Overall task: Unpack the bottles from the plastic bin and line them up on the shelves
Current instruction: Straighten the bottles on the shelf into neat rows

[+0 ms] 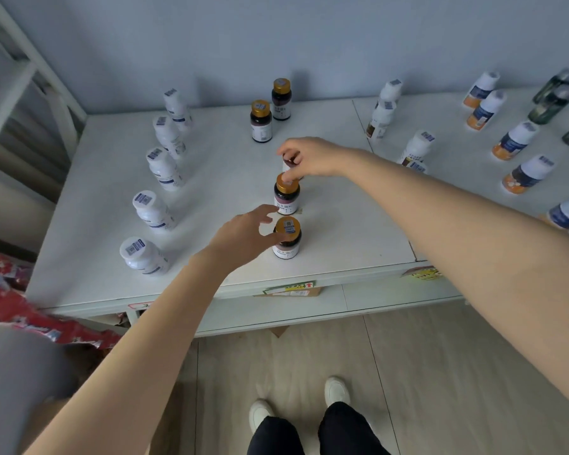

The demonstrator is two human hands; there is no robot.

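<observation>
Five gold-capped dark bottles point(261, 123) stand upright on the white shelf top point(342, 208), caps up and long axes vertical. They form a loose line running from 12 o'clock at the wall to 6 o'clock at the front edge.

The right hand point(309, 157) comes in from 3 o'clock and grips the third bottle point(289, 163) from above, fingers curled round its top so the cap is hidden. Just at its 6 o'clock stands the fourth bottle point(287, 195), then the nearest bottle point(287, 239). The left hand point(243, 233) reaches in from 7 o'clock with fingers spread and loose. Its thumb tip lies against the nearest bottle's shoulder and its fingertips are close to the fourth bottle's label, closed round neither.

At 9 o'clock five white bottles point(151, 210) stand in a column, barcode stickers on their caps. Toward 2 o'clock are four brown-labelled white bottles point(381, 121), the last half hidden behind the right forearm. Further toward 3 o'clock are five blue-and-orange bottles point(514, 141). Beyond them are blurred dark green bottles point(549, 106), too smeared to count.

Stickers point(289, 287) hang on the shelf's front edge. Behind is a pale blue-grey wall point(276, 34), with a white frame point(30, 60) at 10 o'clock and red packaging point(10, 300) at 8 o'clock. Below is a wood-look floor point(408, 372), with white shoes point(335, 390) on it.
</observation>
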